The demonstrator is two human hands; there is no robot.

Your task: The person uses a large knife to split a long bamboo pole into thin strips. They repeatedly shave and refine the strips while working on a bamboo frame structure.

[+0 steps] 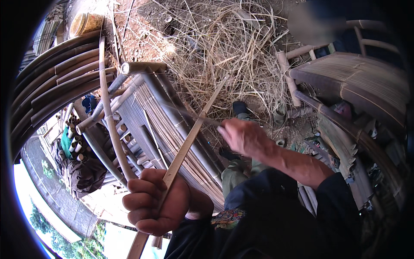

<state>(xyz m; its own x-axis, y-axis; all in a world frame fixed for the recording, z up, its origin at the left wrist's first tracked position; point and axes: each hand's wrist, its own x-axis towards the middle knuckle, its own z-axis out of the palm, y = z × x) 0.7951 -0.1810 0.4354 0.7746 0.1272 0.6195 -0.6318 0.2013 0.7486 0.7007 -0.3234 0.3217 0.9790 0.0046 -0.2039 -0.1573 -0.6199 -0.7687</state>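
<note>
My left hand [155, 200] is closed in a fist around a long, flat bamboo strip [186, 146]. The strip slants from the lower left up to the right and ends over the pile of shavings. My right hand [242, 136] is closed on a knife, whose thin blade [210, 121] is smeared by motion and crosses the strip's upper part. Its handle is hidden in my fingers. Just beyond my left hand lies a slatted bamboo panel [146, 108] framed by dark poles.
Pale bamboo shavings [233, 47] cover the ground ahead. Dark bamboo poles [56, 73] are stacked at the left, and a long curved pole [108, 108] rises beside my left hand. A bamboo bench [353, 75] stands at the right. Cut bamboo pieces [76, 144] lie at the left.
</note>
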